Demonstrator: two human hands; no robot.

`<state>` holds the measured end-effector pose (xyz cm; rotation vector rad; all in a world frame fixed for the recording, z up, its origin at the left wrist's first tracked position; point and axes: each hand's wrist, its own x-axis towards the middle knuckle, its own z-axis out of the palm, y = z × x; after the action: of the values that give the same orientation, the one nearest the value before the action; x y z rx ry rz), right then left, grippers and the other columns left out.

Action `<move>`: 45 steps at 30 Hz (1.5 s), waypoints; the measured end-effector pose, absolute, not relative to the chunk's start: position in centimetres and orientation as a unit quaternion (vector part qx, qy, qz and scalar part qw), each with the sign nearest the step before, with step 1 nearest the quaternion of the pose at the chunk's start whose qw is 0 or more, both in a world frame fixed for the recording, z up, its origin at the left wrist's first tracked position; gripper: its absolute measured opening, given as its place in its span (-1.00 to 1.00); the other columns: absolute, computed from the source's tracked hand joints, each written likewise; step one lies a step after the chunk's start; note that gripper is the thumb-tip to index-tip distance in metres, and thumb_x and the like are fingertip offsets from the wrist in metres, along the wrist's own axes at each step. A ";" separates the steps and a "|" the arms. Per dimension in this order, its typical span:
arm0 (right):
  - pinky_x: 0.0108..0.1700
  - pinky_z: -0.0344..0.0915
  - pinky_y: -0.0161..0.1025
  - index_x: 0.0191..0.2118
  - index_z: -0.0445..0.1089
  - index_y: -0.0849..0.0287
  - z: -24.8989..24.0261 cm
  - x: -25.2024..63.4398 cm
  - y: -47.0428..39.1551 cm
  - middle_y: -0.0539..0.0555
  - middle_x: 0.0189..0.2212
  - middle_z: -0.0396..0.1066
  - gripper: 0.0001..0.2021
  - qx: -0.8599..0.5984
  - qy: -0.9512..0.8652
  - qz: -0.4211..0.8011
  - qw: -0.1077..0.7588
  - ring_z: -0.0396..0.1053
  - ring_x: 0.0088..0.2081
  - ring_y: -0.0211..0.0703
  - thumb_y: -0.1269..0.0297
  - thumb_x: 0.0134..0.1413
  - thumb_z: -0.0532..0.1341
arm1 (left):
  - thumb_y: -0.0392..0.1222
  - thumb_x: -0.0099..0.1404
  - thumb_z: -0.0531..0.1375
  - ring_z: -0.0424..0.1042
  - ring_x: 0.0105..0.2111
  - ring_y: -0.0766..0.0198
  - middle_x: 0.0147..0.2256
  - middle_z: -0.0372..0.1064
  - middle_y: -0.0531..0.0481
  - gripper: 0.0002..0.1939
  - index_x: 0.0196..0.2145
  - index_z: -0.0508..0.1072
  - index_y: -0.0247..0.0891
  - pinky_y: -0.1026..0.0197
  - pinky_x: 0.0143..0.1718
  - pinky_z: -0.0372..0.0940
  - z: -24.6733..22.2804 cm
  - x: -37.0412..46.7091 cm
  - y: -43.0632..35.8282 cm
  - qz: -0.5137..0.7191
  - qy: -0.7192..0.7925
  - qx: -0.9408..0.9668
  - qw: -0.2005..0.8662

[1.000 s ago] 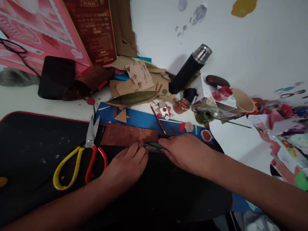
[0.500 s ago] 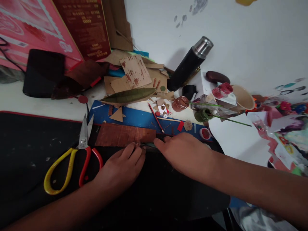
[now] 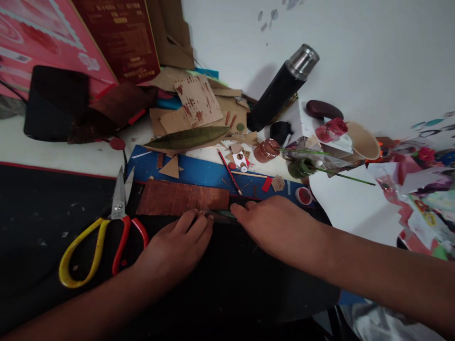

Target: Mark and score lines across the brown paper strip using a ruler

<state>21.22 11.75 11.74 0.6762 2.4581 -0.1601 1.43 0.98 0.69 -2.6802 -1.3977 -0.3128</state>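
A flat reddish-brown strip (image 3: 181,198) with streaked paint lies on the black mat. My left hand (image 3: 181,239) is closed at its near edge, the fingertips pressed together low on the strip. Between both hands runs a thin grey-green piece (image 3: 226,214), narrow and partly hidden, whose kind I cannot make out. My right hand (image 3: 279,220) is closed around the right end of that piece, just past the strip's right end. Large scissors (image 3: 121,213) with a yellow and a red handle lie spread apart left of my left hand.
Beyond the strip, a blue mat (image 3: 195,163) bears a red pencil (image 3: 230,173) and cardboard scraps. A long green leaf shape (image 3: 188,139), brown paint jar (image 3: 266,150), green jar (image 3: 300,168) and black thermos (image 3: 277,94) stand or lie behind. White paper (image 3: 346,203) is at right.
The view has shifted slightly. The gap between my hands is a little wider, with my right hand slightly farther right and more of the grey-green piece showing.
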 end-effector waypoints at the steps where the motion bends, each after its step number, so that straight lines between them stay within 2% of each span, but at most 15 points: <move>1: -0.51 -0.02 -0.20 -0.06 0.43 0.25 11.7 21.2 11.7 0.15 -0.40 0.57 -0.77 0.253 0.921 -0.061 0.289 0.49 -0.48 -0.09 0.58 0.18 0.23 | -0.48 0.35 0.11 0.45 -0.04 0.05 -0.09 0.51 -0.20 -0.61 0.09 0.50 -0.42 0.18 -0.29 0.42 0.7 1.5 1.0 -0.104 -0.458 -0.881 0.052; 9: -0.51 -0.08 -0.18 -0.08 0.44 0.22 11.6 21.7 11.8 0.11 -0.41 0.56 -0.79 0.262 0.920 -0.065 0.286 0.49 -0.47 -0.08 0.54 0.17 0.25 | -0.50 0.32 0.10 0.43 -0.04 0.05 -0.10 0.51 -0.18 -0.59 0.08 0.51 -0.43 0.18 -0.27 0.41 0.8 1.5 1.0 -0.109 -0.462 -0.879 0.042; 18: -0.50 -0.01 -0.17 -0.13 0.46 0.23 11.7 21.3 11.8 0.13 -0.42 0.57 -0.83 0.270 0.918 -0.070 0.282 0.53 -0.44 -0.03 0.54 0.19 0.22 | -0.50 0.34 0.11 0.39 -0.03 0.02 -0.09 0.47 -0.21 -0.60 0.09 0.50 -0.43 0.17 -0.26 0.37 0.6 1.6 1.0 -0.104 -0.456 -0.883 0.042; 25: -0.45 0.03 -0.19 -0.06 0.48 0.14 11.7 22.8 12.3 0.10 -0.33 0.61 -0.85 0.294 0.920 -0.088 0.246 0.53 -0.39 -0.03 0.33 0.37 0.17 | -0.53 0.32 0.11 0.41 -0.06 0.04 -0.10 0.49 -0.22 -0.59 0.08 0.49 -0.47 0.17 -0.28 0.38 0.8 1.6 1.2 -0.115 -0.451 -0.884 0.052; 30: -0.46 -0.04 -0.18 -0.09 0.48 0.16 12.1 23.9 11.6 0.11 -0.31 0.62 -0.86 0.316 0.912 -0.092 0.246 0.53 -0.38 -0.04 0.33 0.37 0.17 | -0.54 0.30 0.12 0.43 -0.09 0.05 -0.13 0.51 -0.18 -0.62 0.04 0.52 -0.46 0.19 -0.31 0.39 1.1 1.6 1.2 -0.116 -0.456 -0.881 0.056; 37: -0.42 0.04 -0.19 -0.02 0.47 0.14 12.0 24.0 10.9 0.09 -0.25 0.62 -0.82 0.321 0.917 -0.105 0.215 0.53 -0.34 -0.06 0.29 0.41 0.15 | -0.52 0.30 0.14 0.43 -0.15 0.06 -0.17 0.50 -0.17 -0.63 0.03 0.52 -0.46 0.19 -0.35 0.40 1.0 1.8 1.3 -0.122 -0.459 -0.878 0.056; 45: -0.43 0.01 -0.18 -0.03 0.46 0.15 11.3 23.9 10.9 0.10 -0.27 0.62 -0.83 0.314 0.917 -0.104 0.223 0.52 -0.34 -0.06 0.29 0.41 0.15 | -0.53 0.30 0.14 0.45 -0.13 0.06 -0.15 0.51 -0.17 -0.62 0.03 0.54 -0.45 0.19 -0.30 0.45 1.0 1.8 1.3 -0.116 -0.461 -0.878 0.057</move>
<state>23.87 10.93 11.34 0.8657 2.5323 -0.2873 1.79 1.35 0.98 -2.6613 -1.3981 -0.3511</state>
